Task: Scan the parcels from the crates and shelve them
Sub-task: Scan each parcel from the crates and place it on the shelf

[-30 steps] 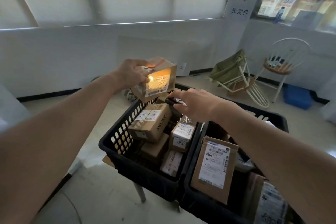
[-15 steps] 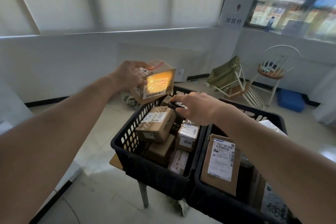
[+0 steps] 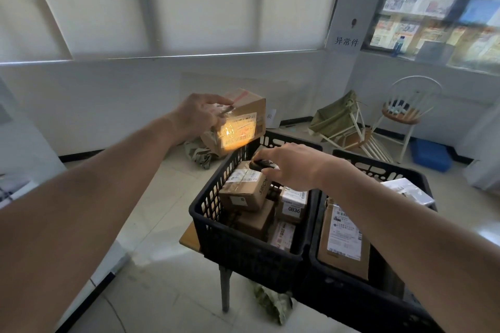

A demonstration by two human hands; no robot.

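Left hand (image 3: pixel 198 113) raised over the far left corner of the left crate (image 3: pixel 243 249), fingers curled round the top edge of a small cardboard parcel (image 3: pixel 240 123), holding it in the air, tilted, label side toward the camera. An orange-yellow patch of light lies across its shipping label (image 3: pixel 238 131), over the barcode area. Right hand (image 3: pixel 292 167) lower and to the right, above the left crate, fingers wrapped on a small black handheld scanner (image 3: pixel 261 165); only the scanner's front end shows beyond the fingers, facing the lit parcel. Left crate is black, slotted plastic, and holds several more cardboard boxes: one printed SIBION on its side (image 3: pixel 243 192) lying on top, one labelled 0836 (image 3: pixel 293 204) beside it, others beneath. Right crate (image 3: pixel 378 303), same kind, stands just beside the first, touching; a flat brown mailer with a white label (image 3: pixel 343 240) stands upright against its near wall. Both crates sit on a low wooden stand (image 3: pixel 189 238), likely a stool, mostly hidden. Background: folded green chair (image 3: pixel 341 119), white round-backed chair (image 3: pixel 405 111), blue bin (image 3: pixel 431 154) on the floor by the wall.
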